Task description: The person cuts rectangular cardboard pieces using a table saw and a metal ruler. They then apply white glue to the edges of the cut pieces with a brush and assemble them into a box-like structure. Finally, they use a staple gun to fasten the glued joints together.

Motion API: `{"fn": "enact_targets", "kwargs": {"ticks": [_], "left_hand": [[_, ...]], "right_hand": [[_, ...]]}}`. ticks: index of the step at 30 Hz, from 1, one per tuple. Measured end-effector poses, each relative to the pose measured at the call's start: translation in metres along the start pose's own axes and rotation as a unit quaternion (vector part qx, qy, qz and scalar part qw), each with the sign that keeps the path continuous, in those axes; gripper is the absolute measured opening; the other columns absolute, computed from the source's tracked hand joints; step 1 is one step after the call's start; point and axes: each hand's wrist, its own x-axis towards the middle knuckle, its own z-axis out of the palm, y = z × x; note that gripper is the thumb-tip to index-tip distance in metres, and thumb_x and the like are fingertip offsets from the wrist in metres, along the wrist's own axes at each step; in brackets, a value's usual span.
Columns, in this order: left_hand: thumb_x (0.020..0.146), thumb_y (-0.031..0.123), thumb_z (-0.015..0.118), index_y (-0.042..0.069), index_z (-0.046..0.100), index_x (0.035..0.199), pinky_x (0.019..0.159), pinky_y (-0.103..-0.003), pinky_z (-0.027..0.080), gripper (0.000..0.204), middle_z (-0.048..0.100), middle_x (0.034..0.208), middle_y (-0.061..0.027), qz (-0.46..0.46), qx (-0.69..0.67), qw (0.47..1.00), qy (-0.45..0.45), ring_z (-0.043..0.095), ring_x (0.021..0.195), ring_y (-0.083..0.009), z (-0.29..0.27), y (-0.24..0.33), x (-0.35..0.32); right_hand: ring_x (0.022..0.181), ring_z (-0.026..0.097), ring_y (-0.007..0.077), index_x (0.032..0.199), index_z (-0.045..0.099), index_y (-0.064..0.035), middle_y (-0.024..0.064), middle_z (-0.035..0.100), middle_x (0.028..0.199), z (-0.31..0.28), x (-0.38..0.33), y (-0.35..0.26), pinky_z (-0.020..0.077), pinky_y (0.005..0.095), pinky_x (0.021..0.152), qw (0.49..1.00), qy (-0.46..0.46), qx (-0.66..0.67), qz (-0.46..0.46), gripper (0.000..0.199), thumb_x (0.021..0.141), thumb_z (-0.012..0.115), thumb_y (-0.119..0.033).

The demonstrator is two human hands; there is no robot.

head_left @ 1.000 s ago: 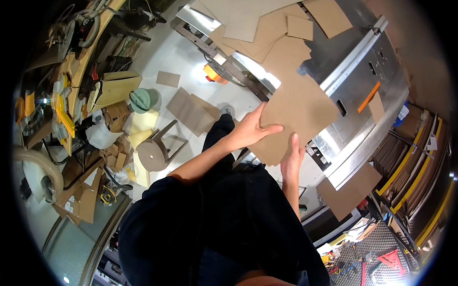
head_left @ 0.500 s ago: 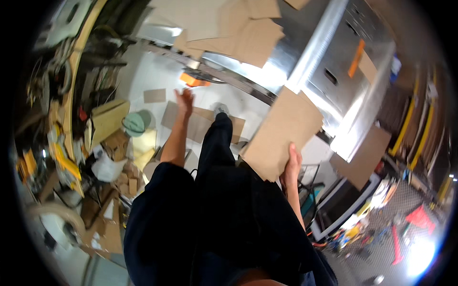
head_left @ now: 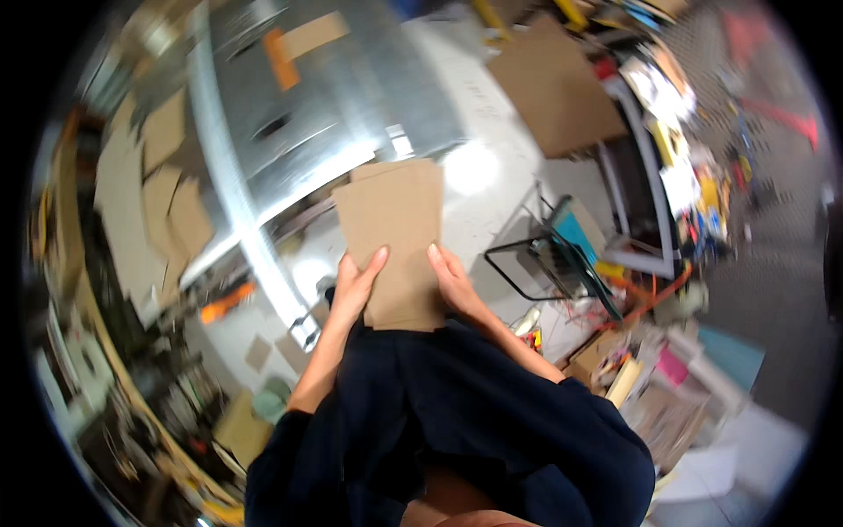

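A stack of brown cardboard sheets (head_left: 395, 215) is held out in front of my body, its pieces slightly fanned at the far end. My left hand (head_left: 356, 279) grips its left edge, thumb on top. On the opposite edge, my right hand (head_left: 452, 279) holds it the same way. The fingers of both hands are hidden beneath the cardboard. Beyond the stack lies a metal-topped table (head_left: 351, 97) with an orange strip (head_left: 281, 60) and a small cardboard piece (head_left: 316, 35) on it.
More cardboard sheets (head_left: 162, 202) lie at the left, past a shiny metal rail (head_left: 230, 176). To the right stand a folding chair (head_left: 562, 246) and a grey-framed panel (head_left: 645, 193). A large cardboard sheet (head_left: 558, 88) is behind them. An orange object (head_left: 226, 303) rests on the floor.
My view has swung to the right. My left hand, empty and apart before, now holds the left edge of the cardboard stack, which has come in front of my body.
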Motion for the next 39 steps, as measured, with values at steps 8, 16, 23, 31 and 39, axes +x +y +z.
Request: {"fn": "enact_targets", "kwargs": {"ticks": [8,16,23,31,39], "left_hand": [[0.088,0.028,0.070,-0.004,0.045,0.130,0.094,-0.032,0.045,0.059,0.057,0.123,-0.0145,-0.130,-0.021,0.973,-0.192,0.056,0.112,-0.0214,0.228,-0.006,0.062],[0.091,0.035,0.063,0.002,0.051,0.129,0.093,-0.033,0.046,0.051,0.060,0.119,-0.0071,-0.187,-0.046,0.959,-0.206,0.058,0.108,-0.0202,0.332,-0.028,0.171],[0.092,0.039,0.062,0.002,0.048,0.131,0.095,-0.034,0.046,0.055,0.059,0.122,-0.0077,-0.180,0.033,0.938,-0.293,0.057,0.111,-0.0200,0.442,-0.008,0.323],[0.087,0.037,0.068,-0.001,0.040,0.136,0.099,-0.034,0.042,0.068,0.053,0.129,-0.0115,-0.165,0.134,0.882,-0.421,0.053,0.116,-0.0214,0.621,0.036,0.465],[0.085,0.037,0.072,-0.003,0.043,0.133,0.100,-0.036,0.040,0.068,0.053,0.130,-0.0126,-0.167,0.127,0.867,-0.452,0.051,0.118,-0.0220,0.735,0.025,0.512]], "right_hand": [[0.093,0.056,0.0203,0.119,0.056,-0.0014,0.0114,0.055,0.104,-0.213,-0.070,-0.058,0.0448,0.0307,0.086,0.962,0.120,-0.158,-0.185,0.049,0.103,0.035,-0.043],[0.085,0.053,0.0240,0.105,0.050,0.0047,0.0142,0.056,0.094,-0.418,-0.099,0.075,0.0448,0.0361,0.083,0.600,0.799,0.021,-0.012,0.047,0.087,0.068,-0.035],[0.119,0.050,0.0364,0.120,0.053,0.0143,0.0281,0.053,0.128,-0.520,-0.081,0.163,0.0359,0.0408,0.102,0.516,0.811,0.265,0.076,0.068,0.078,0.073,-0.035],[0.090,0.065,0.0280,0.136,0.039,-0.0080,0.0144,0.061,0.116,-0.525,-0.048,0.216,0.0571,0.0372,0.059,0.452,0.807,0.296,0.237,0.057,0.086,0.066,-0.016],[0.120,0.053,0.0396,0.131,0.045,0.0045,0.0283,0.054,0.127,-0.481,-0.007,0.153,0.0408,0.0424,0.103,0.445,0.773,0.346,0.291,0.069,0.078,0.075,-0.026]]}}
